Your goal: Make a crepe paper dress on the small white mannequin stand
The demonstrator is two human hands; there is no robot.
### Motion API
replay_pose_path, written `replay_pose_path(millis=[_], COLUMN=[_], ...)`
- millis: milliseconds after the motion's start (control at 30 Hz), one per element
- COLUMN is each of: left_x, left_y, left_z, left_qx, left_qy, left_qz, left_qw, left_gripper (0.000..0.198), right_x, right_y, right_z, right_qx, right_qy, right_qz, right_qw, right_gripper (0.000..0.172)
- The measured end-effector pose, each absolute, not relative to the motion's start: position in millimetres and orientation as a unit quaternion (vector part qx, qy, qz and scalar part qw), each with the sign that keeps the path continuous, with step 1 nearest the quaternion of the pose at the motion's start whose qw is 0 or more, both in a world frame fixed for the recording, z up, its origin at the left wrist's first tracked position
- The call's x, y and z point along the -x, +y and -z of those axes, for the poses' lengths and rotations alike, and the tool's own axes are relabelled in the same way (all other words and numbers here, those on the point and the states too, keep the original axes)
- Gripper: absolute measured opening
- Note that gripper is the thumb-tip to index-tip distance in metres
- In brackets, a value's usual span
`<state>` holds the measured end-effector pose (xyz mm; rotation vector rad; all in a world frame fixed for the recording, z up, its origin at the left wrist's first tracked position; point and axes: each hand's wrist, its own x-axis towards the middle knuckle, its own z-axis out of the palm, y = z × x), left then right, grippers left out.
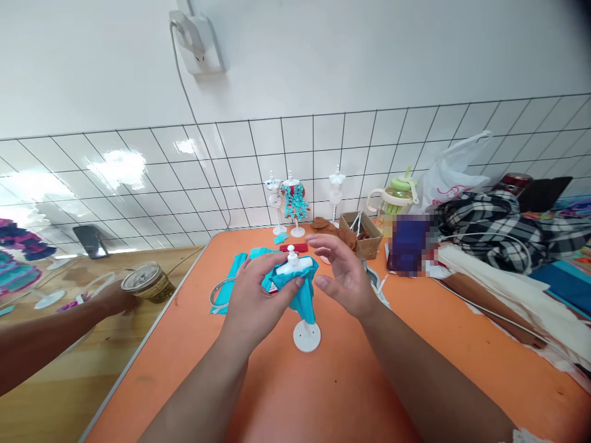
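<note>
A small white dress form [294, 263] stands on its round white base [307, 336], tilted slightly, with turquoise cloth [303, 303] draped around its upper body. My left hand [253, 303] closes on the cloth at the form's chest, its thumb pressing the front. To the right of the form, my right hand [344, 278] is open, its fingers curved and apart, with nothing seen between them. More turquoise cloth [236, 266] lies behind my left hand, beside a roll of tape [217, 294]. A red object [294, 247] rests just beyond the form.
Other small dress forms [295, 203] stand along the tiled wall. A cardboard box [368, 245], a drink bottle [398, 195] and checked cloth [480, 224] occupy the orange table's [277, 394] right side. At left, another person's hand [120, 296] touches a tin [150, 283] on a wooden table.
</note>
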<state>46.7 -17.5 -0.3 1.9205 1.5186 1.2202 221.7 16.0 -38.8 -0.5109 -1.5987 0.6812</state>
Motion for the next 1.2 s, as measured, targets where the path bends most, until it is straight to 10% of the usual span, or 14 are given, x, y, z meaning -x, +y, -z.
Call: replay_pose_path(millis=[133,500,1200], left_x=[-44.7,-23.2,-28.0], left_y=[-15.3,-17.7,-24.1], left_z=[0.2,-13.8,-16.3], left_qx=[-0.683,-0.682,-0.706], left_qy=[0.544,0.5,0.565], left_qz=[-0.44,-0.391,-0.371], left_qw=[0.21,0.362,0.21], left_gripper=[0.036,0.038,0.033], right_x=[-223.7,-211.1,-197.1], right_y=[5.4,1.0,-10.7], right_z=[32.3,36.2,37.0], right_qx=[0.307,0.384,0.377], right_qy=[-0.69,-0.727,-0.716], right_qz=[-0.174,-0.133,-0.11], right_qw=[0.632,0.554,0.577], right_gripper=[0.004,0.004,0.008])
